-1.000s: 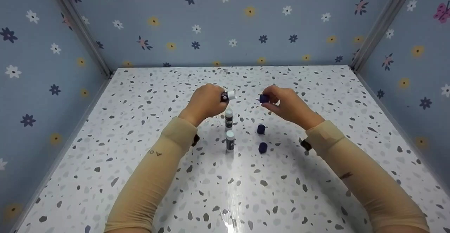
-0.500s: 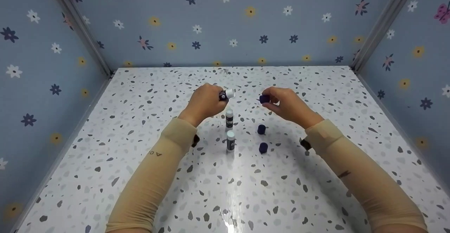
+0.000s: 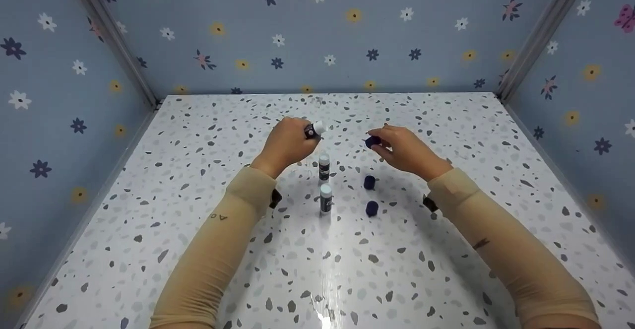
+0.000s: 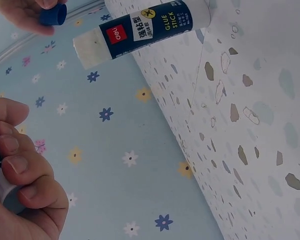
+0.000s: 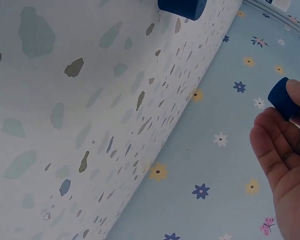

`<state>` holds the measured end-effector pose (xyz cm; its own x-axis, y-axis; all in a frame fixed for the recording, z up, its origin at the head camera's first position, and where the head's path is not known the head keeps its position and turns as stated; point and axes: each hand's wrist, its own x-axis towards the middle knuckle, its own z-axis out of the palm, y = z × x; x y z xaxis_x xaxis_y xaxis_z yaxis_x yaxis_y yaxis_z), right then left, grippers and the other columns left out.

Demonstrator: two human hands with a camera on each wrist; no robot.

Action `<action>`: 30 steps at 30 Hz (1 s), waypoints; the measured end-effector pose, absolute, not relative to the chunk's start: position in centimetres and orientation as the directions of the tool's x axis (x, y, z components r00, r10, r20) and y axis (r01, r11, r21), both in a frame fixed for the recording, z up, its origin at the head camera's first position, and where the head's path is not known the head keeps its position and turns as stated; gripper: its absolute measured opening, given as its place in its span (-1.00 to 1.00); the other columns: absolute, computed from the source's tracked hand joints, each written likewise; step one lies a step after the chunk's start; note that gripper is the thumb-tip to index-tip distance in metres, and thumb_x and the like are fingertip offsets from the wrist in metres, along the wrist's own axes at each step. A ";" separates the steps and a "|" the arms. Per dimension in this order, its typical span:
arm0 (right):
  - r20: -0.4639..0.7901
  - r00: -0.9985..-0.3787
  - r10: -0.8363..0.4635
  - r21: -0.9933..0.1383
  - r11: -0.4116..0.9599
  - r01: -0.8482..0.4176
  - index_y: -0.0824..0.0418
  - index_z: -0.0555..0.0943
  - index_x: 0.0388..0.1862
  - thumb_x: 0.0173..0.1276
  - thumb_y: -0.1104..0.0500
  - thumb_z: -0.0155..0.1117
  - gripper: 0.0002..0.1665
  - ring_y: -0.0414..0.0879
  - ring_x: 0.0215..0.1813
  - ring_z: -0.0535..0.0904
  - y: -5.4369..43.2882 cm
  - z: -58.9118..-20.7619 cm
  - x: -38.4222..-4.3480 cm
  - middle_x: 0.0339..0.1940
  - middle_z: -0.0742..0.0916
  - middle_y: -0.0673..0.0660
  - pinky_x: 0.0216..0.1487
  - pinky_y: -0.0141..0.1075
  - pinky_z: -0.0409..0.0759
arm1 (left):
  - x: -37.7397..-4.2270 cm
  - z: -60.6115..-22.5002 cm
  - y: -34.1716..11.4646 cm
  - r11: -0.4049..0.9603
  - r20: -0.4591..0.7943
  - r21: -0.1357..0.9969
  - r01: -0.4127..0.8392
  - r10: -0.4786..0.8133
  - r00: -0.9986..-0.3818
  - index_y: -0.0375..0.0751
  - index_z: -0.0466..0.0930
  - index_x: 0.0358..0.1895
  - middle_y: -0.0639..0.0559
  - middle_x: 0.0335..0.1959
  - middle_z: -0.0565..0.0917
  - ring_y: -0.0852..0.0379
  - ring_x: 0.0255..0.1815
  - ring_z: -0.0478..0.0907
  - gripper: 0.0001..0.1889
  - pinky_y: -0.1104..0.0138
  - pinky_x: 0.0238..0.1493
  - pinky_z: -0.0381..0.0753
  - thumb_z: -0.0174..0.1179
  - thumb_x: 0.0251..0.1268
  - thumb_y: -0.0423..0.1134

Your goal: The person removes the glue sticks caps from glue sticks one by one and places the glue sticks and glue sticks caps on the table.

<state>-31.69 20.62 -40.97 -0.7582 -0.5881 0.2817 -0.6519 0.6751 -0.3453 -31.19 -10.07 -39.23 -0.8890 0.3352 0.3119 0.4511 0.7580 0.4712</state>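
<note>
In the head view my left hand [image 3: 287,140] grips a capless glue stick [image 3: 312,130], its white end jutting out toward the right. My right hand [image 3: 409,150] pinches a dark blue cap [image 3: 372,142] between thumb and fingers, apart from the stick. Nearer to me, two more capless glue sticks stand upright in a column, a far one [image 3: 324,167] and a near one [image 3: 325,199]. To their right, a far blue cap [image 3: 369,182] and a near blue cap [image 3: 372,208] rest on the table. The left wrist view shows one standing stick's label [image 4: 150,25] reading "GLUE STICK".
The white speckled table [image 3: 198,264] is enclosed by blue flowered panels at the back [image 3: 297,16] and both sides. Grey metal strips [image 3: 116,41] run along the panel corners.
The glue stick in my left hand has shifted slightly left, its white end angling a little upward. The cap in my right hand has tilted slightly. Things on the table have stayed put.
</note>
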 end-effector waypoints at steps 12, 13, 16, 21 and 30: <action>0.167 -0.803 -0.572 -0.331 0.735 -0.592 0.41 0.57 0.40 0.63 0.26 0.31 -0.54 0.19 0.12 0.80 20.2 -41.7 -32.4 0.18 0.78 0.35 0.19 0.04 0.76 | -31.5 -39.6 -9.9 0.724 0.311 0.541 0.428 0.300 -0.902 -0.01 0.24 -0.62 0.11 -0.65 0.29 0.12 -0.60 0.21 -0.51 0.24 -0.43 0.28 0.20 0.56 -0.20; 0.158 -0.808 -0.568 -0.328 0.742 -0.585 0.41 0.57 0.39 0.63 0.25 0.31 -0.55 0.19 0.11 0.80 20.1 -41.8 -32.4 0.17 0.79 0.35 0.19 0.05 0.76 | -31.5 -39.7 -9.9 0.721 0.310 0.547 0.427 0.300 -0.902 -0.01 0.26 -0.62 0.10 -0.64 0.31 0.11 -0.59 0.23 -0.52 0.24 -0.42 0.29 0.21 0.56 -0.19; 0.137 -0.821 -0.555 -0.325 0.757 -0.567 0.40 0.57 0.33 0.63 0.25 0.32 -0.60 0.19 0.09 0.79 20.1 -42.0 -32.7 0.12 0.79 0.33 0.17 0.06 0.75 | -31.5 -39.7 -9.8 0.708 0.303 0.567 0.420 0.295 -0.906 -0.02 0.30 -0.60 0.08 -0.62 0.35 0.10 -0.57 0.27 -0.53 0.24 -0.40 0.32 0.23 0.58 -0.16; 0.117 -0.827 -0.549 -0.333 0.763 -0.554 0.38 0.60 0.24 0.62 0.28 0.33 -0.68 0.17 0.09 0.77 20.0 -42.5 -33.1 0.08 0.79 0.31 0.17 0.05 0.74 | -31.4 -39.8 -9.9 0.684 0.299 0.604 0.409 0.282 -0.912 -0.03 0.33 -0.58 0.07 -0.60 0.37 0.09 -0.55 0.29 -0.53 0.24 -0.38 0.34 0.28 0.57 -0.15; 0.116 -0.814 -0.569 -0.351 0.743 -0.570 0.40 0.64 0.24 0.60 0.32 0.33 -0.68 0.20 0.16 0.78 19.9 -43.5 -33.6 0.09 0.81 0.32 0.26 0.04 0.73 | -31.4 -40.1 -9.9 0.650 0.307 0.643 0.405 0.266 -0.914 -0.04 0.31 -0.51 0.07 -0.56 0.34 0.09 -0.53 0.29 -0.56 0.23 -0.36 0.34 0.28 0.59 -0.12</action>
<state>-33.60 19.90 -43.46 -0.8139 -0.5693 0.1165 -0.5699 0.7431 -0.3508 -31.36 -9.92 -40.05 -0.9137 0.2660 0.3072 0.4054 0.6501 0.6427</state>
